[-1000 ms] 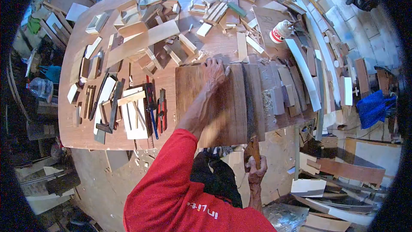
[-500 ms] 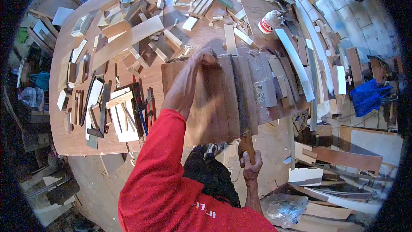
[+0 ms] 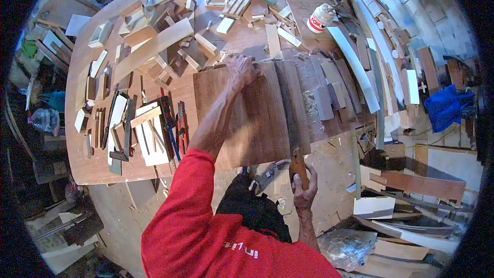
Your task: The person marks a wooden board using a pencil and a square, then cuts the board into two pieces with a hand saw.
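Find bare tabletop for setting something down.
Table: near left corner, between its edges and the grey piece; narrow gap between red tool and wooden board. Crowded: wood pieces piled far left, wood strips right of the board.

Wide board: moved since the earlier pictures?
No, not visibly. The wide board keeps the same place against the pale strip just beyond its far edge; the whole view has shifted a little.

Right fingers (image 3: pixel 313 177) seemingly hide part of the wooden handle (image 3: pixel 297 166).
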